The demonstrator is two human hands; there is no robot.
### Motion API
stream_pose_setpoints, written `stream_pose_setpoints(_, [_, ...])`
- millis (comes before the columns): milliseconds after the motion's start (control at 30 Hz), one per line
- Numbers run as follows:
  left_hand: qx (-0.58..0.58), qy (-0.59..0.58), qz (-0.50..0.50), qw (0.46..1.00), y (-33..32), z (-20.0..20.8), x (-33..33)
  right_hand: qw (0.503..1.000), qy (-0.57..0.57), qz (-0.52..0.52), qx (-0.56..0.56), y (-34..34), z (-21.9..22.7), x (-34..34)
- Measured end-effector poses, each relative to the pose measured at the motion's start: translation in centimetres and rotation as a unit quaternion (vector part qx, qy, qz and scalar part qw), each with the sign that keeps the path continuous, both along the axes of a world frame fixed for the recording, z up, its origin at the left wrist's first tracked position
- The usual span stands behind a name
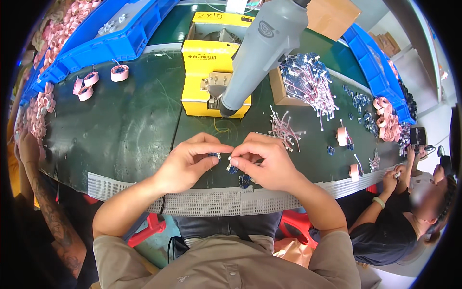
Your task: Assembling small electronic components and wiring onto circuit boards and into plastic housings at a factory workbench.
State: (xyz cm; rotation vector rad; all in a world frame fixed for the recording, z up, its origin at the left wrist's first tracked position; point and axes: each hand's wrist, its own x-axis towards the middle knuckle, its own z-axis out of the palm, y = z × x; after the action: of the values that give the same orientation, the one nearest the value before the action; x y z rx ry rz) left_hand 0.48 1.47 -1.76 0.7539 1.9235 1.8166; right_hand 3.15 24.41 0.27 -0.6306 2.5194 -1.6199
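Observation:
My left hand (pixel 185 164) is closed in a pinch near the table's front edge, with a small blue part with a white end (pixel 215 155) between thumb and fingers. Close beside it, my right hand (pixel 270 163) pinches a small blue circuit board (pixel 232 169) with a white connector. The fingertips of both hands nearly meet, hiding much of each part. Just below my right fingers, another blue circuit board (pixel 245 181) lies by the front edge. A yellow machine (pixel 207 77) stands beyond my hands, with a thick grey nozzle (pixel 260 53) leaning across it.
Wired connectors (pixel 284 129) lie right of the machine, near a cardboard box (pixel 288 98) heaped with wired boards. Pink ring-shaped parts (pixel 119 72) sit at left and right. Blue crates (pixel 115 41) stand at the back. A perforated strip (pixel 202 202) lines the front edge. People work on both sides.

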Motion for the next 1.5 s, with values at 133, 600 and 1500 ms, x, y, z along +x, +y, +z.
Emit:
stream_pose_setpoints(133, [-0.026,-0.022,-0.010,0.999,-0.2,0.1,-0.1,0.999,0.032,-0.014,0.007,-0.3,-0.1,0.2])
stream_pose_setpoints(600, [0.072,-0.167,0.042,0.982,0.2,-0.6,0.2,0.997,0.063,-0.031,0.029,-0.8,-0.1,0.7])
stream_pose_setpoints(1500, [-0.010,0.239,0.053,0.970,1.0,0.9,1.0,0.991,0.105,0.081,0.015,1.8,0.9,-1.2])
